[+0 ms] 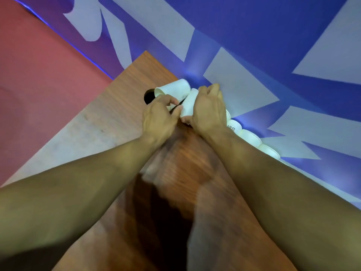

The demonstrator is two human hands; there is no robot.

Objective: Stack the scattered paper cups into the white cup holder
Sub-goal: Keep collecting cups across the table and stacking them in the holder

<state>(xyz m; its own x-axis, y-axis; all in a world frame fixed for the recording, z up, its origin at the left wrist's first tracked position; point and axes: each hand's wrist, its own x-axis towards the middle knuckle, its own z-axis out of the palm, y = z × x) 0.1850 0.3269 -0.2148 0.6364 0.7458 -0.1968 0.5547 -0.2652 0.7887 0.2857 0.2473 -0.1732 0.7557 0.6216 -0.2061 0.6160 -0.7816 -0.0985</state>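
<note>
Both hands meet at the far end of a wooden table [109,122]. My right hand [209,110] grips a white paper cup [188,103] lying on its side, fingers curled over it. My left hand [159,116] pinches the cup's near end between thumb and fingers. Another white cup [172,88] lies on its side just beyond, its open mouth facing left. Several more white cups [250,136] line up along the table's right edge behind my right wrist. I cannot pick out the white cup holder; the hands hide what is below them.
A dark round hole [148,96] shows in the tabletop left of the cups. A blue and white patterned wall [254,45] runs along the table's right side. Red floor [39,85] lies beyond the table's left edge.
</note>
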